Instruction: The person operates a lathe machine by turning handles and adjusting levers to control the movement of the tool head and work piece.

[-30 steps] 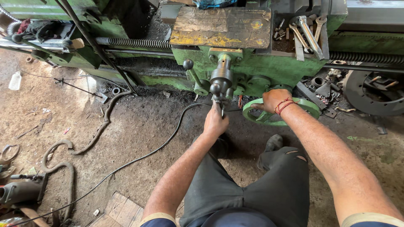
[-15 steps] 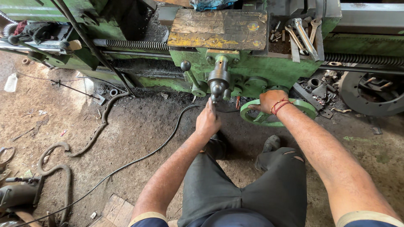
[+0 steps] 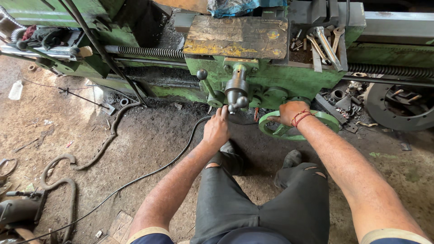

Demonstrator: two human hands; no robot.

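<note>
A green lathe carriage (image 3: 271,77) fills the top of the head view. My left hand (image 3: 216,129) reaches up to the grey metal crank handle (image 3: 237,92) at the carriage front, its fingertips touching the small knob at the bottom. My right hand (image 3: 289,114), with a red thread at the wrist, is closed over the rim of the green handwheel (image 3: 327,121). A black ball-ended lever (image 3: 204,81) stands left of the crank. My dark trousers and shoes show below.
Several spanners (image 3: 323,43) lie in a tray on the carriage. A lead screw (image 3: 144,52) runs to the left. A black cable (image 3: 149,174) and rusty bent bars (image 3: 68,180) lie on the dirt floor. Metal discs (image 3: 398,106) sit at right.
The view has drifted slightly. My left hand has stayed at the crank knob and my right hand remains on the handwheel, shifted a little to the left of its rim.
</note>
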